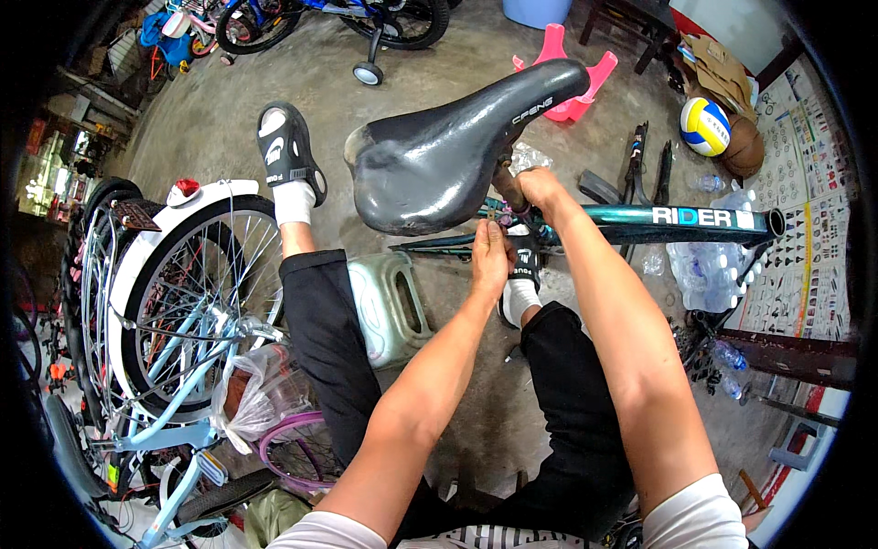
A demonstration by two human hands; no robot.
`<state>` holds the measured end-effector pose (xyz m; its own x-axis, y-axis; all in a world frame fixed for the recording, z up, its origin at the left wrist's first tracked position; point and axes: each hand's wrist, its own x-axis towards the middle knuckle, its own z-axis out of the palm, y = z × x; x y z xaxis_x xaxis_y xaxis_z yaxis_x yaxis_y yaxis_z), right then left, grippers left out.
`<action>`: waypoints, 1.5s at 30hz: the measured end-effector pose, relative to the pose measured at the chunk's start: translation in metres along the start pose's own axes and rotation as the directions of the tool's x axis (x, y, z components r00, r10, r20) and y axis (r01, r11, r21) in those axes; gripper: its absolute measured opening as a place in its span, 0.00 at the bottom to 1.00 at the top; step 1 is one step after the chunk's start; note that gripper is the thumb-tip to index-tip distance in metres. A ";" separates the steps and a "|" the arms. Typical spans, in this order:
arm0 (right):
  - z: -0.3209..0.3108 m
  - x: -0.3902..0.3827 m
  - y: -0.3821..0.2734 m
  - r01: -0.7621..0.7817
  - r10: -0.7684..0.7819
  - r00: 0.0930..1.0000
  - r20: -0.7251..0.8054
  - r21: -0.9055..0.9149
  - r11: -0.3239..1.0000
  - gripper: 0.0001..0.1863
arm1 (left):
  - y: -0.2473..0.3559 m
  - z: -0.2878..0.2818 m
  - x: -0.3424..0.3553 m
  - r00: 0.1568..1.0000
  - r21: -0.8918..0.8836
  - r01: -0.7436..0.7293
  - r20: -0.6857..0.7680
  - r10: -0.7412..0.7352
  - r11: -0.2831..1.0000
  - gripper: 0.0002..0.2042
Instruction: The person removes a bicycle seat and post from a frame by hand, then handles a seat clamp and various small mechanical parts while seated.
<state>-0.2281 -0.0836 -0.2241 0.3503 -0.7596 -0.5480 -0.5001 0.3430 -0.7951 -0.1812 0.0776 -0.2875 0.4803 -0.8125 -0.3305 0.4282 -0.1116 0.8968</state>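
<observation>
A black saddle (pixel 430 156) on its post sits above a dark teal bicycle frame (pixel 622 224) held between my legs. My right hand (pixel 540 192) is closed on the seat post (pixel 506 183) just under the saddle's nose. Lower and to the left, my left hand (pixel 494 256) has its fingers pressed together at the seat-post clamp area, around something small that I cannot make out. The saddle partly hides the joint between post and frame. My feet in black slides (pixel 283 142) rest on either side, with a pale green plastic jug (pixel 370 311) between my legs.
A light blue bicycle (pixel 165 357) and a bagged bundle (pixel 247 393) crowd the left. Behind are a blue bicycle (pixel 320 18), pink plastic parts (pixel 585 91) and dark fork pieces (pixel 636 156). Balls (pixel 704 126), packed water bottles (pixel 704 274) and a poster (pixel 796 192) are on the right.
</observation>
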 end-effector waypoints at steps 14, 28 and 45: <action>-0.019 0.005 -0.015 -0.128 0.189 0.963 0.194 -0.292 0.948 0.11 | 0.037 0.015 -0.030 0.696 0.926 -0.248 -0.034 0.717 0.285 0.21; -0.011 -0.004 -0.019 -0.115 0.128 0.985 0.116 -0.112 0.987 0.12 | 0.029 0.034 -0.023 0.680 0.955 -0.148 -0.091 0.728 0.257 0.14; -0.006 -0.001 -0.008 -0.078 0.083 0.987 0.141 -0.041 0.996 0.14 | 0.044 0.074 -0.019 0.886 -0.303 0.142 -0.386 -0.258 0.942 0.22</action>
<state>-0.2295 -0.0891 -0.2159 0.4159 -0.6429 -0.6432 -0.5581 0.3780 -0.7387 -0.2280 0.0458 -0.2205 0.6105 -0.4697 -0.6377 0.7037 -0.0478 0.7089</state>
